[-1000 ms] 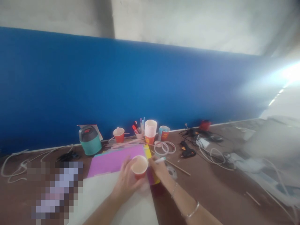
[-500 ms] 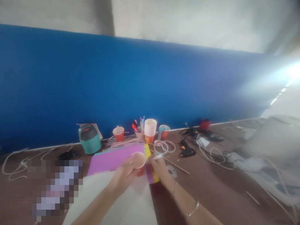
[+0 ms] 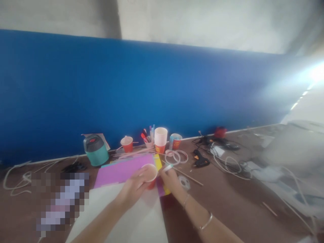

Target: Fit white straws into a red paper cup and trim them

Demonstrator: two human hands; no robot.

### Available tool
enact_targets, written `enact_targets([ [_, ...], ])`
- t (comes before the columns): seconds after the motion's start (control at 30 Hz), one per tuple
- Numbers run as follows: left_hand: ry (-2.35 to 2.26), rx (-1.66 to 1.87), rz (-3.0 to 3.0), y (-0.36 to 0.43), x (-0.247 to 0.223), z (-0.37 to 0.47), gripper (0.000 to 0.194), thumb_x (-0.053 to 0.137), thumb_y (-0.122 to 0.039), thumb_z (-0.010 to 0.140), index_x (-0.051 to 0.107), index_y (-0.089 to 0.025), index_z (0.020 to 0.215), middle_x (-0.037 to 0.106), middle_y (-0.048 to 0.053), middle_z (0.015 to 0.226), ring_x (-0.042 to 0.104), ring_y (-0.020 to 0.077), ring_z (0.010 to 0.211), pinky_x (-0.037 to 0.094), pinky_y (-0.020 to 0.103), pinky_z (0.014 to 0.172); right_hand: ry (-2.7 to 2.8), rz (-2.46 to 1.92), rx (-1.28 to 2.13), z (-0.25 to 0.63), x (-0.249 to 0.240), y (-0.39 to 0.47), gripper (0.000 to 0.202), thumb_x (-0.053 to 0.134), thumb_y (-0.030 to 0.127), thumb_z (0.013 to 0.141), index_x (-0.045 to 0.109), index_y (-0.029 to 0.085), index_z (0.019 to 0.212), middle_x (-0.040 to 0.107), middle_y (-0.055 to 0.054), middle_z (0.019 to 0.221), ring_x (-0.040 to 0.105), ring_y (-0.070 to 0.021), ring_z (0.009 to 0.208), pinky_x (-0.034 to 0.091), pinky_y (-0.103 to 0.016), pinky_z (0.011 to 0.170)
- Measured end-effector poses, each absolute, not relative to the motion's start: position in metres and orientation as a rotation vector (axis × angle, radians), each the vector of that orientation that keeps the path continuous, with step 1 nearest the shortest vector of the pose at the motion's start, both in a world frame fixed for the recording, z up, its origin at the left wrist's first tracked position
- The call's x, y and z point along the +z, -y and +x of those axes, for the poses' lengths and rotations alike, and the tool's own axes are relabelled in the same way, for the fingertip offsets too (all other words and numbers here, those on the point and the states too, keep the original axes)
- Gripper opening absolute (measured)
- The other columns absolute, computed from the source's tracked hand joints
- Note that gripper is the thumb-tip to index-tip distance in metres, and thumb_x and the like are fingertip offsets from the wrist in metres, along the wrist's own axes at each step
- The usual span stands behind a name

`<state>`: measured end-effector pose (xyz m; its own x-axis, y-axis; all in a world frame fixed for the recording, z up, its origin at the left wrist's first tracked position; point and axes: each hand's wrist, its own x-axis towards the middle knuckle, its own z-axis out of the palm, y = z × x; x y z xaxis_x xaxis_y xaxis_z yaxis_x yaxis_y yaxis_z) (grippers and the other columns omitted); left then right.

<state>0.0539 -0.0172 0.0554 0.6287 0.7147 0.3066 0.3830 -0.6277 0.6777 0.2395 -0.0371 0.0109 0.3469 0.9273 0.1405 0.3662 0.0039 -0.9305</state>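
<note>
A red paper cup [image 3: 152, 184] with a pale rim stands upright over the white sheet [image 3: 126, 219], and my left hand [image 3: 134, 189] is closed around its left side. My right hand [image 3: 172, 180] grips a white marker [image 3: 168, 168] with a teal end. It is close to the cup's right side; the marker's tip is hidden by my fingers. Beneath and beyond the cup lie a purple sheet [image 3: 121, 170] and a yellow sheet [image 3: 158, 162].
At the back stand a stack of paper cups [image 3: 161, 136], a pen cup [image 3: 149, 144] and a teal flask [image 3: 97, 153]. Tape rings [image 3: 180, 157], a black glue gun [image 3: 201, 159], a wooden stick [image 3: 189, 177] and tangled cables [image 3: 234, 165] lie on the right.
My right hand with the marker has shifted very slightly beside the cup. The view has moved a little; my left hand keeps its hold on the cup.
</note>
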Motion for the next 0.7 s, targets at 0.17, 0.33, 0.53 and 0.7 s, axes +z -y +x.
enact_targets([
  [0.17,-0.884,0.736,2.303,0.0185,0.0633,0.0575,0.021,0.05,-0.028,0.083,0.07,-0.023,0.081,0.059,0.009,0.123,0.051,0.0271,0.116,0.043,0.043,0.096,1.229,-1.579,0.667,0.2395,0.0106,0.0376,0.013,0.044,0.023,0.068,0.044,0.019,0.055,0.046,0.005,0.051,0.043,-0.0114,0.052,0.031,-0.022,0.051],
  [0.33,-0.868,0.729,2.294,0.017,0.0612,0.0546,0.021,0.05,-0.029,0.083,0.07,-0.023,0.085,0.058,0.008,0.124,0.05,0.0265,0.117,0.041,0.044,0.098,1.214,-1.591,0.642,0.2374,0.0126,0.0387,0.012,0.044,0.022,0.068,0.041,0.02,0.056,0.045,0.005,0.051,0.042,-0.0112,0.052,0.03,-0.022,0.049],
  [0.53,-0.89,0.719,2.278,0.0118,0.0542,0.0486,0.023,0.05,-0.033,0.084,0.069,-0.022,0.082,0.052,0.009,0.131,0.045,0.0269,0.123,0.035,0.046,0.103,1.211,-1.599,0.643,0.2359,0.0143,0.0397,0.012,0.043,0.021,0.067,0.039,0.02,0.055,0.044,0.005,0.051,0.041,-0.0108,0.051,0.03,-0.021,0.048],
  [0.7,-0.836,0.657,2.3,0.0091,0.056,0.0499,0.023,0.048,-0.033,0.085,0.069,-0.023,0.088,0.05,0.007,0.133,0.043,0.0254,0.124,0.032,0.046,0.105,1.236,-1.595,0.657,0.2363,0.0133,0.0394,0.011,0.041,0.02,0.067,0.039,0.02,0.056,0.044,0.005,0.051,0.041,-0.0106,0.051,0.029,-0.021,0.047],
])
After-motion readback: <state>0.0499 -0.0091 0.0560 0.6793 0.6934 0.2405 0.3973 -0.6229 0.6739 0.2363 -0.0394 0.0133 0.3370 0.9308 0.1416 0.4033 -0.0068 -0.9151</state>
